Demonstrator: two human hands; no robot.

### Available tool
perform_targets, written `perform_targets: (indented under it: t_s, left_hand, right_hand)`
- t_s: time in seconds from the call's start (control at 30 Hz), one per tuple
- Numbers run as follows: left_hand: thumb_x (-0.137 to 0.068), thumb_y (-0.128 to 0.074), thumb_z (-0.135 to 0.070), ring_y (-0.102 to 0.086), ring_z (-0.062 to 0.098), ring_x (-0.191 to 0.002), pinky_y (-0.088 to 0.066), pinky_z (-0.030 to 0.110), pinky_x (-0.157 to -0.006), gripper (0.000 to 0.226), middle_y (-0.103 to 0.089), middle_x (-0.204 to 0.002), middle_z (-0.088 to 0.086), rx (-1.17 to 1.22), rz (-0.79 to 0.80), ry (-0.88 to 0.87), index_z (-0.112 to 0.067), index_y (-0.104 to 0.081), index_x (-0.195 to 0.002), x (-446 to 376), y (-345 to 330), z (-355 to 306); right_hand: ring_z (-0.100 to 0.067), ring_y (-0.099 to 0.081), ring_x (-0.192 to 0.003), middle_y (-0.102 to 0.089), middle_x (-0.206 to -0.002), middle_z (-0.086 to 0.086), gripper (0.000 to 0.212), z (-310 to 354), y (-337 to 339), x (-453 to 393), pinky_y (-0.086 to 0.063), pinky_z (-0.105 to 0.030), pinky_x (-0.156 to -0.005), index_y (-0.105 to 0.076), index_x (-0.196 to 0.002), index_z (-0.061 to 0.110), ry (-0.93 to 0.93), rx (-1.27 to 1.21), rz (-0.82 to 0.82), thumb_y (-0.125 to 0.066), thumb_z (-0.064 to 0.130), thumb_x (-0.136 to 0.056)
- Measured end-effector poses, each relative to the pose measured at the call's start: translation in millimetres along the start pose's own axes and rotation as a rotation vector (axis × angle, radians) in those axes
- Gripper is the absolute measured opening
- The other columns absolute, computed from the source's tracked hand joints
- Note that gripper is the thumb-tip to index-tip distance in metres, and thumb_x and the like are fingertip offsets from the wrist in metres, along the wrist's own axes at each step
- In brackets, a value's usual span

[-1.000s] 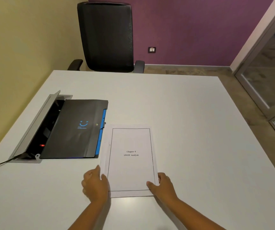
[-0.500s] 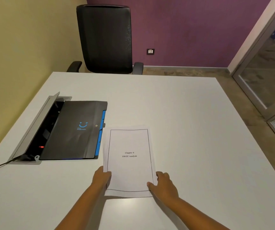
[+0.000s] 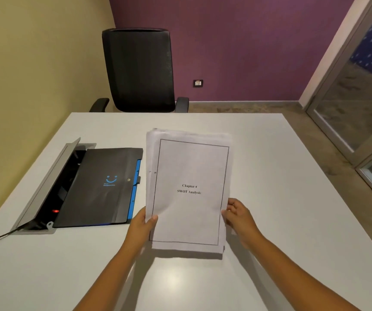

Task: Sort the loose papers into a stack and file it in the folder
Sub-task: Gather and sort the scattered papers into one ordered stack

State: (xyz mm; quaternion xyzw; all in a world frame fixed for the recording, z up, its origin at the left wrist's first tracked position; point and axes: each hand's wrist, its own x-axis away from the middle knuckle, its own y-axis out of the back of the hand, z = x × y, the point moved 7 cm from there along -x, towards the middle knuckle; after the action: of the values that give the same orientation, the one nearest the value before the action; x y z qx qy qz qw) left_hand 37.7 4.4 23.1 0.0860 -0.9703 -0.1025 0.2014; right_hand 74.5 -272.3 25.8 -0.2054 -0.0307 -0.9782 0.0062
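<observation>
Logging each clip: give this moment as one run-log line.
paper stack: gathered, tilted up | left hand, right hand: gripping sides | folder: closed, unfiled

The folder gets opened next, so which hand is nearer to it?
Left. The left hand grips the paper stack by its left edge, right beside the folder. The right hand holds the stack's far edge.

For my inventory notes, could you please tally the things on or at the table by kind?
Paper stacks: 1, paper stack, held by left hand and right hand
Folders: 1, black folder
Cable boxes: 1, open cable box
Chairs: 1, office chair
Total: 4
</observation>
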Motion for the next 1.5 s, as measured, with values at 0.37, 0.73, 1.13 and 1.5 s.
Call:
perform_targets:
  t_s: [0.37, 0.73, 1.13, 1.5]
  left_hand:
    - [-0.082, -0.066, -0.01, -0.062, 0.012, -0.097, -0.05, 0.027, -0.087, 0.034, -0.066, -0.101, -0.009, 0.028, 0.113, -0.287, -0.037, -0.058, -0.101, 1.2, -18.8, -91.3]
    - [-0.078, -0.071, -0.012, -0.064, 0.012, -0.102, -0.051, 0.025, -0.087, 0.036, -0.069, -0.107, -0.002, 0.077, 0.147, -0.397, -0.028, -0.063, -0.109, 1.6, -15.6, -122.8]
    - [-0.083, -0.064, -0.011, -0.054, 0.016, -0.097, -0.047, 0.031, -0.089, 0.04, -0.058, -0.102, -0.003, -0.034, 0.152, -0.117, -0.021, -0.047, -0.118, -35.8, -33.5, -56.6]
    - [-0.086, -0.061, -0.008, -0.055, 0.031, -0.116, -0.041, 0.028, -0.09, 0.044, -0.058, -0.123, 0.016, -0.185, 0.151, 0.096, -0.001, -0.049, -0.127, -72.6, -55.9, 19.3]
  right_hand:
    - [0.004, -0.068, -0.081, -0.073, -0.081, 0.022, 0.029, 74.1, -1.0, 13.2, -0.052, -0.014, -0.069, -0.066, -0.082, 0.039, 0.27, 0.101, 0.05, -0.068, 0.01, -0.081]
    - [-0.003, -0.067, -0.088, -0.072, -0.091, 0.014, 0.035, 123.1, 4.3, 16.6, -0.052, -0.015, -0.073, -0.067, -0.095, 0.034, 0.47, 0.023, 0.131, -0.068, 0.002, -0.081]
    - [0.008, -0.067, -0.08, -0.073, -0.083, 0.025, 0.025, 52.3, 4.4, -23.8, -0.051, -0.01, -0.064, -0.066, -0.085, 0.037, 0.122, 0.04, 0.09, -0.074, 0.014, -0.078]
    - [-0.02, -0.054, -0.112, -0.056, -0.13, -0.009, 0.05, -49.0, -4.8, -64.5, -0.039, -0.02, -0.09, -0.045, -0.134, 0.006, -0.173, 0.242, 0.067, -0.064, 0.012, -0.087]
